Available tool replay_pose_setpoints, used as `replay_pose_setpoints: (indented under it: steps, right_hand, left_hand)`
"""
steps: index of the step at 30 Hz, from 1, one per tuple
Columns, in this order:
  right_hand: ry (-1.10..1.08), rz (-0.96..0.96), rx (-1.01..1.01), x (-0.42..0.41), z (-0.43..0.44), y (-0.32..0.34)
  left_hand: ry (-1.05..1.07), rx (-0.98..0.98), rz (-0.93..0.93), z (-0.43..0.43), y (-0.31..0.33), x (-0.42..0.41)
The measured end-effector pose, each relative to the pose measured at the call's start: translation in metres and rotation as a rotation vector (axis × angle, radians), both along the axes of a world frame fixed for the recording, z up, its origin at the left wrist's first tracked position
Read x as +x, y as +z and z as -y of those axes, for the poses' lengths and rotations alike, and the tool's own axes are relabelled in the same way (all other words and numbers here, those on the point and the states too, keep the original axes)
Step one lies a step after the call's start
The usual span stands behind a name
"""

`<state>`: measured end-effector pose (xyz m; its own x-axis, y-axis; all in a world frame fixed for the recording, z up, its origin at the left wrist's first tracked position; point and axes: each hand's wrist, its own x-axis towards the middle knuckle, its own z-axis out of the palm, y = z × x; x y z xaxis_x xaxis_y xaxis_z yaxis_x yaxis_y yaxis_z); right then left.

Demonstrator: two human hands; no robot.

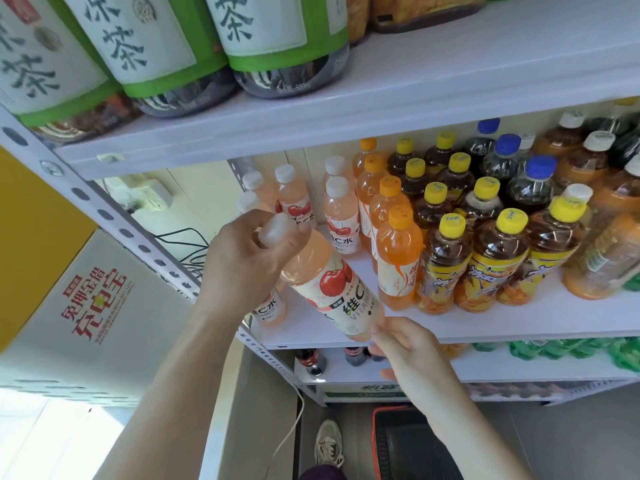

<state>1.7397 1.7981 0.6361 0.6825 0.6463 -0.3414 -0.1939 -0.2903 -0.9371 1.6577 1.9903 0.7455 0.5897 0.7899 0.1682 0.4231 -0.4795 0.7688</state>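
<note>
Tilted pink bottle (329,282) hangs over the shelf (485,317) front edge, left grip (249,258) closed round its cap, right grip (405,348) at its base, hold unclear; a slip or swing risks toppling the standing pink bottles (341,216) or orange bottles (398,258) alongside.

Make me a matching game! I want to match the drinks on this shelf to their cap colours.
Drinks:
1. tilted pink bottle
2. orange drink bottle
3. iced tea bottle with yellow label
4. dark bottle behind the iced teas

Cap colours:
A. blue
B. white
C. yellow
D. orange

Right pairs: 1-B, 2-D, 3-C, 4-A
</note>
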Motion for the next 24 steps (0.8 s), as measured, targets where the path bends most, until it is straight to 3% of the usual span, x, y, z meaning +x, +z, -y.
replay_pose_setpoints:
  steps: [3, 5, 14, 19, 24]
  right_hand:
    - [-0.05, 0.197, -0.006, 0.005, -0.011, 0.001]
    - [-0.034, 0.301, 0.034, 0.006, -0.018, 0.006]
    - [-0.069, 1.087, 0.012, 0.017, -0.033, 0.028]
    - [-0.012, 1.27, -0.188, 0.035, -0.044, 0.038]
    - [0.033, 1.336, -0.371, 0.04, -0.051, 0.043]
  left_hand:
    - [0.075, 0.211, -0.149, -0.012, -0.01, 0.019]
    - [0.105, 0.252, -0.203, -0.024, -0.022, 0.036]
    - [0.17, 0.179, -0.364, -0.103, -0.067, 0.094]
    - [0.148, 0.132, -0.436, -0.126, -0.079, 0.11]
    - [0.112, 0.314, -0.49, -0.131, -0.083, 0.123]
